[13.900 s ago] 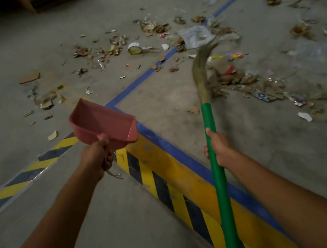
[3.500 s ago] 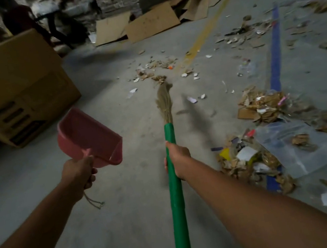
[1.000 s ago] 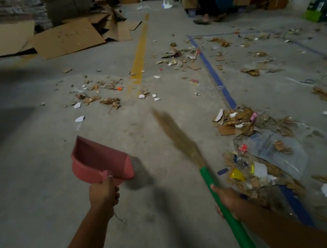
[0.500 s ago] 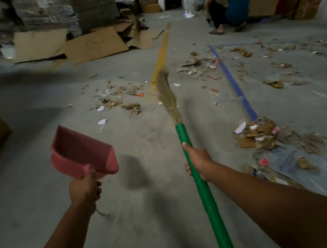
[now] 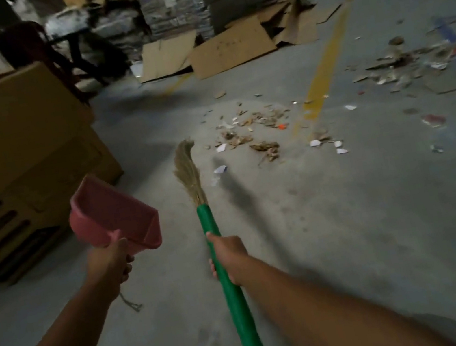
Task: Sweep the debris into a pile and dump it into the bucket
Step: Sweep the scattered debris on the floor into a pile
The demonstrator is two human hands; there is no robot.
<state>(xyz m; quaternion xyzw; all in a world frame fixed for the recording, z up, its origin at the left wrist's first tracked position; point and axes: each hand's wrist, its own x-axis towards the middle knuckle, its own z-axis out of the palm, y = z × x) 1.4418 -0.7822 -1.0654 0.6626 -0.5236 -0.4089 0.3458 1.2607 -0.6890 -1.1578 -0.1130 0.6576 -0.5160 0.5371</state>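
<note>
Concrete floor (image 5: 322,232), grey and dusty, fills the head view. The left hand (image 5: 109,267) curls round the short handle of a pink plastic dustpan (image 5: 115,214), a scoop-shaped tray held off the floor. The right hand (image 5: 228,252) wraps the textured green handle of the broom (image 5: 231,288). Its straw bristles (image 5: 188,170) taper forward, near the debris (image 5: 256,131): torn cardboard and paper scraps beside a worn yellow line (image 5: 324,70). A large corrugated cardboard box (image 5: 13,155) stands left, and flattened cardboard sheets (image 5: 232,47) lie beyond.
</note>
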